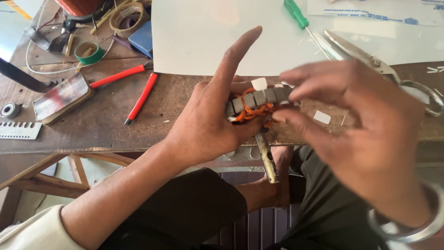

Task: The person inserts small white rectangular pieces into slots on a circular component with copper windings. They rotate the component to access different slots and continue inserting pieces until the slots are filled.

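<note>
Cradling the motor stator [259, 104] in the left hand [208, 122], the right hand [365, 134], blurred, seemingly pinches its copper windings [252, 111]; steady support above the worktop [115, 115] helps.

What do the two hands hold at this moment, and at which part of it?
The left hand grips the grey motor core with orange windings by its left end. The right hand pinches its right end; its shaft hangs free below.

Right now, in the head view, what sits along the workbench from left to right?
Bearing → green tape roll → red-handled pliers → left hand → motor core with orange windings → right hand → scissors' finger loop.
</note>
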Tool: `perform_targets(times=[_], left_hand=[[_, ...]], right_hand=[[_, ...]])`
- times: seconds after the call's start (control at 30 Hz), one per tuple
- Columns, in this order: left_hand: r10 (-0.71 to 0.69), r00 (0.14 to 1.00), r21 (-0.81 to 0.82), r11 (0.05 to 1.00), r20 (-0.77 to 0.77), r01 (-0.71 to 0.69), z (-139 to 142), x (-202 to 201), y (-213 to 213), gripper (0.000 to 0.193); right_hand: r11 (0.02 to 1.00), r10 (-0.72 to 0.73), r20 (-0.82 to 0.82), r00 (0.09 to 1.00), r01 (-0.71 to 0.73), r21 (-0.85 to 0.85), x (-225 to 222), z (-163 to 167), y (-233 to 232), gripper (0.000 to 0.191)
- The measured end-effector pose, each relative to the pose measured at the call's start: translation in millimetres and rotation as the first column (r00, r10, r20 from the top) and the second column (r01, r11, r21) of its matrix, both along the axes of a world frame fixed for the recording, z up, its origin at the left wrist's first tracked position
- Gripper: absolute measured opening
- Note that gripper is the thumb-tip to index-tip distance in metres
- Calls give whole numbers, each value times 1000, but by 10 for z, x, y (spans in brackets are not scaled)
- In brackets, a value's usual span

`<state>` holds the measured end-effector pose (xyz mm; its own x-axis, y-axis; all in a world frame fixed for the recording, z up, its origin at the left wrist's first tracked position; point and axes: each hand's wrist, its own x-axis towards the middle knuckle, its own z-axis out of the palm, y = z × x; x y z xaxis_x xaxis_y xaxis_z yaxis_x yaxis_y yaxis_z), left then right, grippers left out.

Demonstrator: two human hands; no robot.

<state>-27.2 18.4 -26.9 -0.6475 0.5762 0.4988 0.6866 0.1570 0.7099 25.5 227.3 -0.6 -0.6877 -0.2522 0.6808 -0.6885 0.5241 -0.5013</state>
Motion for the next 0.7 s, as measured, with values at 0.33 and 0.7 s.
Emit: perform_targets(times=[0.33,0.7], left_hand=[[36,998,9,999,-42,-36,-12,66,48,100],[26,998,-2,1000,-49,-26,-49,65,32,97]], right_hand=[[990,-119,-80,990,112,-89,153,-245,-165,19],[988,-148,-87,985,152,38,136,-78,-153,17]])
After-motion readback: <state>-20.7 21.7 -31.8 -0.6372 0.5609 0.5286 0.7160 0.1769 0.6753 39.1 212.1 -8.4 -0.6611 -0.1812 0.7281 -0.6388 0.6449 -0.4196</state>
